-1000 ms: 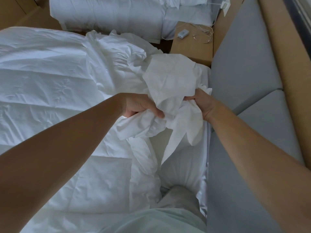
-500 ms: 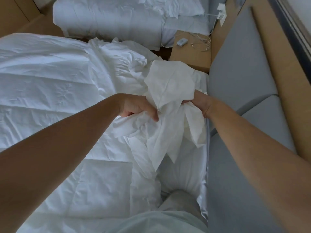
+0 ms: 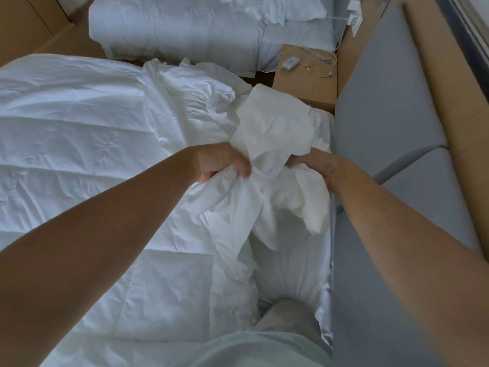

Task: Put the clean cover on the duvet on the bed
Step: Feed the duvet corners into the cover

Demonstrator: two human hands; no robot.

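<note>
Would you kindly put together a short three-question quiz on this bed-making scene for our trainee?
1. True or false: the left hand and the right hand both grip the bunched white cloth.
2. The small white device lies on: A the bedside table; B a chair; C a windowsill.
3. Fill the gap: the padded panel to the person's right is ____ in colour.

Key: 1 true; 2 A; 3 grey.

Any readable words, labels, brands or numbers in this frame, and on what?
None readable. The cover and duvet are plain white. The small device on the bedside table and the plug are too small to show any marking.
</note>
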